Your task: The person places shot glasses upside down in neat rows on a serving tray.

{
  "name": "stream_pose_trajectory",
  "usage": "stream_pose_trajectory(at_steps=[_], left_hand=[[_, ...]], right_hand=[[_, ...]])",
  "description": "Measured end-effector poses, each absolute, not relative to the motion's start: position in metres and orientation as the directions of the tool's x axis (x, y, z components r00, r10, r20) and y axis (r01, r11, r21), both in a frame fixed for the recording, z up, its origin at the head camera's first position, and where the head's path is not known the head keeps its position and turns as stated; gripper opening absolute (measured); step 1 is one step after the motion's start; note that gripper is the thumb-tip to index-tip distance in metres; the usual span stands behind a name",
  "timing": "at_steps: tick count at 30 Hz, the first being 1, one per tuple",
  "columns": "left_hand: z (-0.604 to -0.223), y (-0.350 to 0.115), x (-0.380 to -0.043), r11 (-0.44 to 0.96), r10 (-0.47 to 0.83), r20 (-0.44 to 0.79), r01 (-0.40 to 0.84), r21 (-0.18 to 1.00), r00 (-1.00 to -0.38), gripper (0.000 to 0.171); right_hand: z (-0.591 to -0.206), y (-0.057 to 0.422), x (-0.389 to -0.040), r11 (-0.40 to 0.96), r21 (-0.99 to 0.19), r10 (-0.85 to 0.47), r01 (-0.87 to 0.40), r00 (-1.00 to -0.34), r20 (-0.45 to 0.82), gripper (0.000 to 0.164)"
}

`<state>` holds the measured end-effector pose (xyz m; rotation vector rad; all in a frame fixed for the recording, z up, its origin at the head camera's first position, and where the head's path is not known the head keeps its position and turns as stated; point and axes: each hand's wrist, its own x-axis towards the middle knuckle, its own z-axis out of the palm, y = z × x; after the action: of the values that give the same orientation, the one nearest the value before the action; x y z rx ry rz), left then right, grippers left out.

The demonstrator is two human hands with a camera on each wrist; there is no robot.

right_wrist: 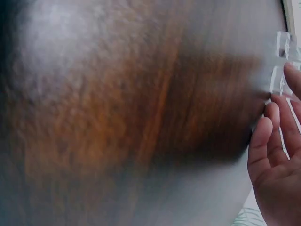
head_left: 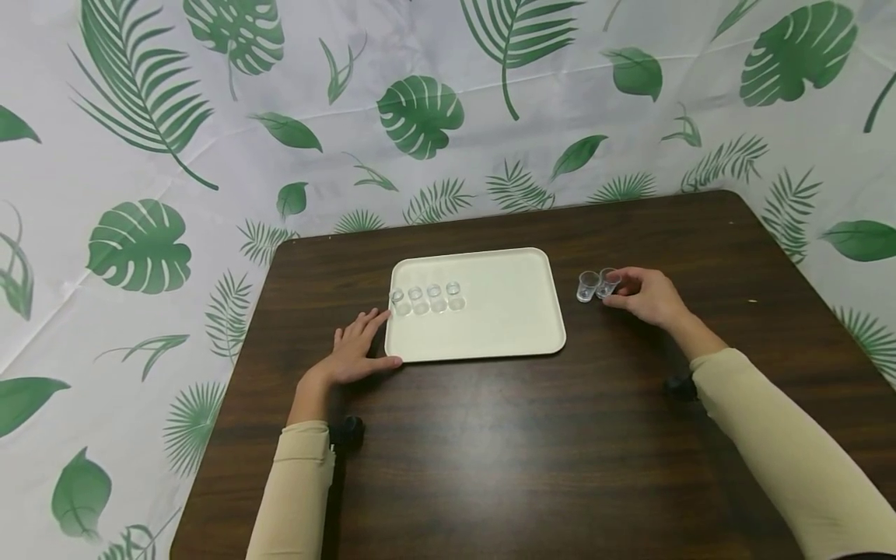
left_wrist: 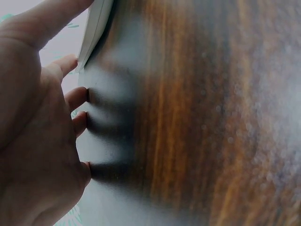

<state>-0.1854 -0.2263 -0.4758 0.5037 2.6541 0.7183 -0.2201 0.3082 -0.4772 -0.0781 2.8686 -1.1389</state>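
Observation:
My right hand (head_left: 647, 295) pinches a small clear shot glass (head_left: 606, 283) between thumb and fingertips, right of the tray. Close against it on its left stands a second clear shot glass (head_left: 586, 286), upright with its wide rim up. In the right wrist view, the thumb and fingers (right_wrist: 261, 141) reach the gripped glass (right_wrist: 277, 81) at the edge of the frame. My left hand (head_left: 353, 350) lies with spread fingers at the left edge of the cream tray (head_left: 504, 311). On the tray, several clear shot glasses (head_left: 435, 292) form a row, narrower ends up.
Everything stands on a dark wood-grain table (head_left: 476, 451). Behind it and on the left hangs a white cloth (head_left: 336, 171) printed with green leaves. Black bands (head_left: 348, 432) sit at both wrists. The tray's raised rim (left_wrist: 96, 33) shows beside the left thumb.

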Motion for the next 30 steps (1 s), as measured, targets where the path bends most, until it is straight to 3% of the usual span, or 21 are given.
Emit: stream_pose_trajectory(at_steps=[23,30], left_hand=[[-0.475,-0.227,-0.187,0.81,0.421,-0.238,0.245,0.532,-0.875,0.093],[-0.474,-0.226,-0.187,0.808,0.424,-0.232,0.25,0.533,-0.875,0.094]], right_hand=[[-0.473,0.31,-0.221,0.748,-0.664,-0.026,-0.028,-1.0,0.013,0.034],[-0.456,0.32,-0.224,0.691,-0.722,0.048,0.021,-0.999,0.017,0.036]])
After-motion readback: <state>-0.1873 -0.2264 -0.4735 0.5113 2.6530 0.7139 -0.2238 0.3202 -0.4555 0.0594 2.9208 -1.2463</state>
